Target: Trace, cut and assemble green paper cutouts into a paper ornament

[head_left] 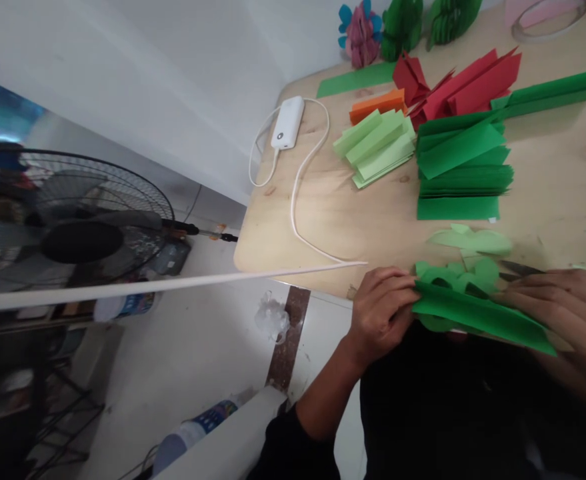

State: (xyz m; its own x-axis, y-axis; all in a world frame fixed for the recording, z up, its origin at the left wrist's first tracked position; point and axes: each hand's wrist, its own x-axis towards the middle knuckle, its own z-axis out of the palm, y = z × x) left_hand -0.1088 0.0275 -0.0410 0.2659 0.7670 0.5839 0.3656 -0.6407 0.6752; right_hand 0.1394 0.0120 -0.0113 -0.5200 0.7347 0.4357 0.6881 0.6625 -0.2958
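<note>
Green paper (480, 315) — long, narrow.

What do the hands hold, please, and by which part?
The left hand pinches a green paper strip by its left end. A dark blade shows beside the right hand, whose hold cannot be told.

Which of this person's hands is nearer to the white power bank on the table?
Left. The left hand holds one end of the folded green paper, toward the person from the power bank; the right hand is farther right.
</note>
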